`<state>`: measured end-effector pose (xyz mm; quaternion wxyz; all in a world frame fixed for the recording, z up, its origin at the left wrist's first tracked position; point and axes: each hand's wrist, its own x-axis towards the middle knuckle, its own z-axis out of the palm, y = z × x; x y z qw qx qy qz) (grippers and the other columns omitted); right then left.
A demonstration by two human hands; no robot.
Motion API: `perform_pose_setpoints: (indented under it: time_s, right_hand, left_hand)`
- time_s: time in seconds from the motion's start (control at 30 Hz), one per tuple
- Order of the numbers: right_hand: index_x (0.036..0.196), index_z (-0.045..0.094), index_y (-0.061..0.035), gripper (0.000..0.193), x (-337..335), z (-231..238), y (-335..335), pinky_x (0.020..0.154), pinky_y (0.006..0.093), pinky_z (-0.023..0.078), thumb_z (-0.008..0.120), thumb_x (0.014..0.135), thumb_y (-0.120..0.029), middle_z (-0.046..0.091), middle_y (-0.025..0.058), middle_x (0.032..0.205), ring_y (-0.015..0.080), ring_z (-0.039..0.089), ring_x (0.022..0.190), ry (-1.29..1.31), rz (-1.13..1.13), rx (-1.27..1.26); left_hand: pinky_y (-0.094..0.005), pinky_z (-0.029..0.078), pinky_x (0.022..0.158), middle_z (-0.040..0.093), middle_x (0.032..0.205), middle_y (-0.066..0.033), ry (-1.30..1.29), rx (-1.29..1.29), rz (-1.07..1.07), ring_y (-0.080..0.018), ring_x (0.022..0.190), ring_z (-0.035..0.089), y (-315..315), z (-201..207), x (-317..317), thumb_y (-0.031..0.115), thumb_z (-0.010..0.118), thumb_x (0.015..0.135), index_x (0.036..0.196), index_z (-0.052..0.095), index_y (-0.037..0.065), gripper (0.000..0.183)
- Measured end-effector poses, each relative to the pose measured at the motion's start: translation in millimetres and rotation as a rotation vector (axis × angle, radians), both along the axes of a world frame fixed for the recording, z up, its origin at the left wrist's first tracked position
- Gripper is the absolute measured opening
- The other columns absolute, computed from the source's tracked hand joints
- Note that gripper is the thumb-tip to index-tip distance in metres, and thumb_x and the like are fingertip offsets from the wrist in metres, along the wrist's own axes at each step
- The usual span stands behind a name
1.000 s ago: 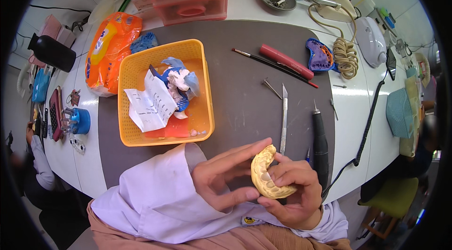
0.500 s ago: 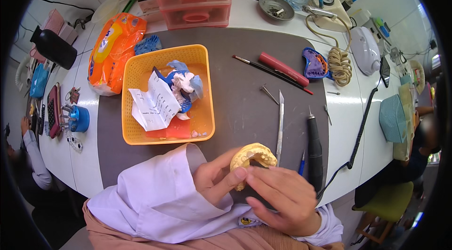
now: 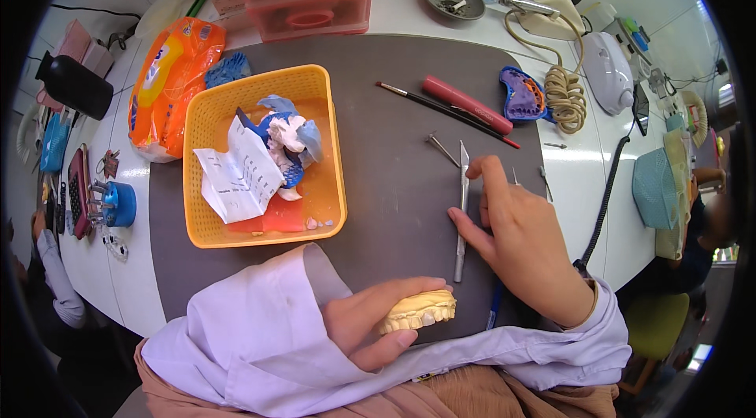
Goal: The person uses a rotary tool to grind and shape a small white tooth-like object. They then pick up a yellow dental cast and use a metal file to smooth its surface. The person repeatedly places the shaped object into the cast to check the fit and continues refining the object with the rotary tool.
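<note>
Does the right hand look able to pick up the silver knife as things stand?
Most likely yes: the right hand is at the silver knife, thumb and index finger apart, and nothing else lies across the knife. The left hand holds the dental model away from it.

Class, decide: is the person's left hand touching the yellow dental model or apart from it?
Touching. The head view shows the left hand holding the yellow dental model, fingers along its top, thumb against its lower edge.

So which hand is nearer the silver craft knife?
The right hand is at the craft knife, on its right side. The left hand is farther off, lower left, holding the dental model.
</note>
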<state>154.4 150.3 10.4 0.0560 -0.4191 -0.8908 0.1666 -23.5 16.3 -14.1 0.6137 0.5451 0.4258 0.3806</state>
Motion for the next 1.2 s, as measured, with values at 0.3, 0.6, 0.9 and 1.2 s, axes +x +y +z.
perform_pose_setpoints:
  time_s: [0.3,0.6,0.9,1.2]
  right_hand:
    - [0.099,0.051,-0.0028,0.024,12.5,6.8,8.7,0.051,0.0338,0.046,0.059,0.077,-0.003,0.058,0.008,0.067,0.0208,0.059,0.059,0.19,0.094,-0.192]
    - [0.093,0.047,-0.0003,0.028,31.0,-8.1,21.0,0.061,0.0366,0.056,0.066,0.084,-0.018,0.054,0.0086,0.062,0.0215,0.059,0.058,1.486,0.188,-0.951]
    - [0.105,0.043,0.0069,0.027,13.3,-11.6,-15.0,0.074,0.0385,0.053,0.053,0.091,-0.014,0.064,0.0215,0.083,0.0295,0.066,0.081,1.104,0.108,-0.896]
    - [0.093,0.053,0.0068,0.02,15.0,-14.8,-16.1,0.072,0.041,0.056,0.065,0.077,0.003,0.056,0.0381,0.097,0.0368,0.066,0.08,0.981,0.01,-1.097]
  left_hand:
    - [-0.0333,0.041,0.096,0.056,0.118,-0.0175,-0.127,-0.136,0.107,-0.027,0.11,0.056,-2.8,-0.8,-2.9,0.016,0.047,0.088,0.128,0.043,-0.001,0.044]
    - [-0.0237,0.043,0.064,0.061,0.089,-0.0113,-0.158,-0.333,0.151,-0.0104,0.066,0.051,4.9,2.2,-2.1,0.031,0.039,0.091,0.123,0.045,-0.001,0.046]
    - [-0.0238,0.04,0.06,0.057,0.072,-0.007,-0.227,-0.528,0.133,-0.0105,0.064,0.051,8.1,5.1,-5.6,0.029,0.039,0.089,0.123,0.047,0.001,0.045]
    - [-0.0263,0.043,0.064,0.058,0.08,-0.0144,-0.248,-0.545,0.095,-0.0144,0.069,0.053,12.4,4.8,-9.5,0.035,0.038,0.091,0.122,0.042,-0.008,0.053]
